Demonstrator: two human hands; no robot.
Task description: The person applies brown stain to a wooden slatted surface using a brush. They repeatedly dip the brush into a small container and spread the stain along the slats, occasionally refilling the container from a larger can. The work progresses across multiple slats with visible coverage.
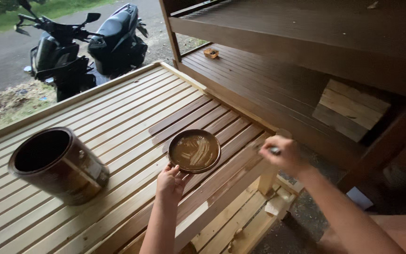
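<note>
Lid (194, 151), round and shallow, is lying open side up on the slatted wooden top (118, 108), near its right edge, with brown stain smeared in streaks across the inside. Left hand (170, 182) is touching the lid's near rim, fingers pinching its edge from below and steadying it. Right hand (282, 155) is hovering just beyond the table's right edge, fist closing around a thin tool with a pale metal part (275, 150) showing between the fingers; blurred, so whether it is a brush is unclear. Hands are sitting well apart, the lid between them.

Slats around the lid are showing darker, stained brown, in a band running toward the far right corner; slats to the left are sitting pale and bare. Open can (57, 163), dark and cylindrical, is leaning tilted on the left part of the top, mouth facing up and left, well apart from the lid. Lower rail (240, 226) of pale wood is showing beneath the table's right side.

Beyond the right edge, dark stained slatted furniture (259, 80) is standing, a small orange box (211, 52) resting on it. Behind the table, two parked scooters (85, 42) are standing beside a paved road (5, 51) with grass.
</note>
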